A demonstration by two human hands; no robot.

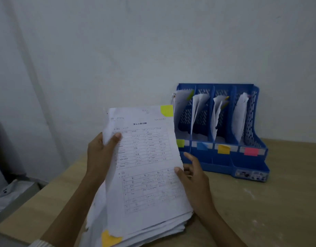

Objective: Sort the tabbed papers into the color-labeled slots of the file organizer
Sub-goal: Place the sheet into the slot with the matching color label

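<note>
A: Grips?
B: Left hand (pixel 100 152) grasps the paper stack (pixel 144 184) at its left edge, thumb on the top sheet. Right hand (pixel 192 177) pinches the top sheet's right edge with the thumb, other fingers loose.
A: Tab colour?
B: Yellow-green tab (pixel 166 110), top right corner of that sheet.
A: Where's the target?
B: File organizer (pixel 223 129) sits on the bench (pixel 260 202), beyond and to the right of the right grip. Green label (pixel 180 143) marks its leftmost slot, nearest the sheet. Right hand is closer.
A: Sheet's long axis?
B: Runs away from the person, tilted upright, roughly in line with the slot.
</note>
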